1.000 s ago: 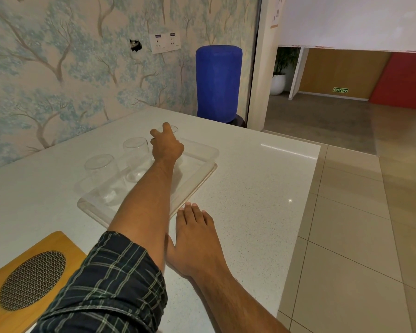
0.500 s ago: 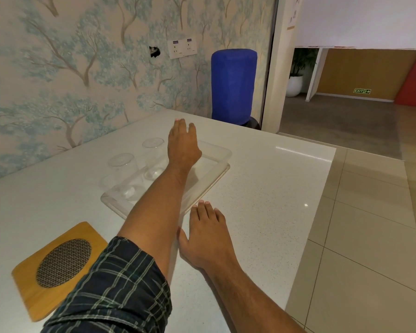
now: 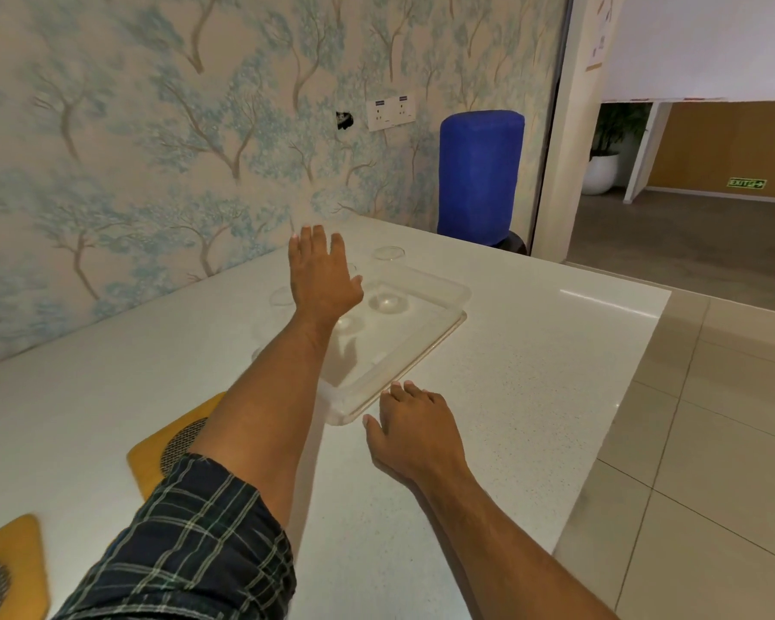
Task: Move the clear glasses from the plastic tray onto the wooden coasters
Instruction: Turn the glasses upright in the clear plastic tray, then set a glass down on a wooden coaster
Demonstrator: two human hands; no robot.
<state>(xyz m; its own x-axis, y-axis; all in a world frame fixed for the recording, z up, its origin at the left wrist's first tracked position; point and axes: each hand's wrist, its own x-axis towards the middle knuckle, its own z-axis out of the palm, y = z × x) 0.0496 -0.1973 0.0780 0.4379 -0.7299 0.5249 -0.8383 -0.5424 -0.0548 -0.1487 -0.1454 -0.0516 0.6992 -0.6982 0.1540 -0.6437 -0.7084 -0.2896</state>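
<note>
A clear plastic tray (image 3: 426, 346) lies on the white table. A clear glass (image 3: 389, 279) stands upright at its far end. The rim of another glass (image 3: 283, 297) shows faintly just left of my left hand, and a third is mostly hidden behind that hand. My left hand (image 3: 321, 279) hovers over the tray with fingers stretched out, holding nothing. My right hand (image 3: 415, 429) rests flat on the table at the tray's near corner. One wooden coaster (image 3: 171, 445) with a mesh centre lies partly under my left arm. A second coaster (image 3: 5, 570) sits at the bottom left.
The white table (image 3: 533, 396) ends at an edge on the right, with tiled floor beyond. A wallpapered wall runs along the table's far left side. A blue water bottle (image 3: 479, 176) stands behind the table's far corner.
My left hand has shifted left and lifted over the glasses with its fingers spread. My right hand has slid up to the tray's near corner. The view has swung, showing a second coaster.
</note>
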